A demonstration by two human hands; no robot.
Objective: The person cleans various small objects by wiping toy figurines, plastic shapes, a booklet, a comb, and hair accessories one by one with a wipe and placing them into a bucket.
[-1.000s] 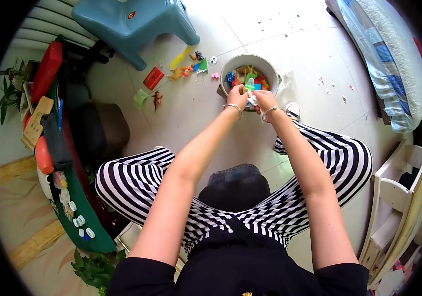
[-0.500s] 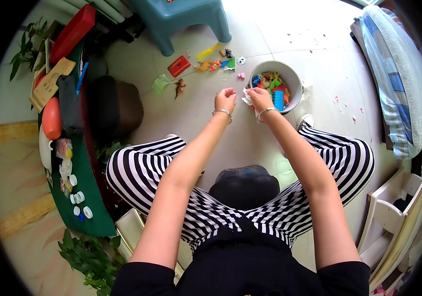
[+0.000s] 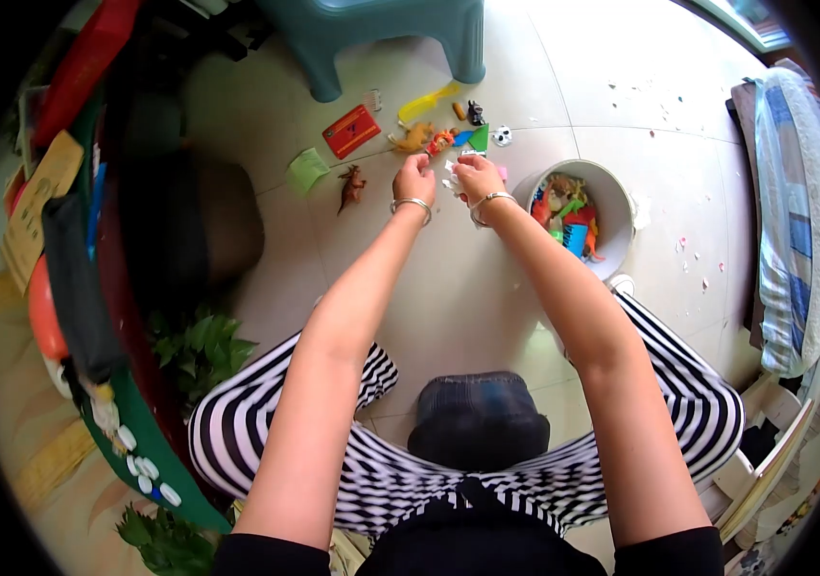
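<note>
My right hand [image 3: 480,180] pinches a crumpled scrap of white paper [image 3: 451,178] near the middle of the floor. Close by on the left, my left hand [image 3: 415,180] has its fingers curled together; whatever they hold, if anything, is hidden. Just beyond both hands lie an orange animal toy [image 3: 414,136], a red-orange toy figure [image 3: 440,142], a green triangular piece [image 3: 479,138] and a small soccer ball [image 3: 501,136]. A brown toy dinosaur [image 3: 351,187] is left of my left hand. Right of my right hand stands a pale bucket [image 3: 621,211] with colourful toys inside.
A blue-grey stool [image 3: 391,38] stands ahead. A red card [image 3: 351,132], a light green piece [image 3: 308,171] and a yellow toy [image 3: 426,103] lie on the floor. The green-topped table [image 3: 165,451] is left, bedding [image 3: 803,230] right. Small scraps [image 3: 683,243] dot the floor beyond the bucket.
Both hands have moved forward and left, away from the bucket and towards the loose toys. The white paper scrap has travelled with my right hand. The camera view has shifted too.
</note>
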